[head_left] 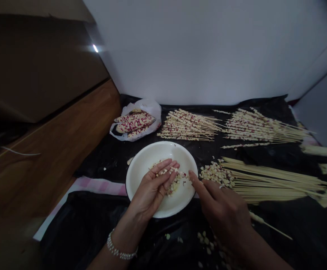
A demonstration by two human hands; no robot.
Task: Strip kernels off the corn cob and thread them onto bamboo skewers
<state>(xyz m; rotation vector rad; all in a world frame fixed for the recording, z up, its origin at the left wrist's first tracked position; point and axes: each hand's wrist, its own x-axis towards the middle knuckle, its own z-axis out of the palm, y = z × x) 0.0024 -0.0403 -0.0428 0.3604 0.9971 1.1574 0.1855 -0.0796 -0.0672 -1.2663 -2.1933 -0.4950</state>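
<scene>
White enamel bowl (141,165) on the black sheet (96,225) holds loose corn kernels (171,185); the left hand (152,189) lies over them, fingers loosely curled and gathering kernels, while the right hand (222,210) pinches a skewer (267,224), forefinger extended toward the bowl. Two heaps of threaded skewers (188,125) lie finished behind. A large bundle of bare skewers (276,182) and bagged cobs (134,123) remain, so the work appears roughly half complete.

Plain white wall (208,48) behind, brown wooden furniture (53,150) at left, dim light.
</scene>
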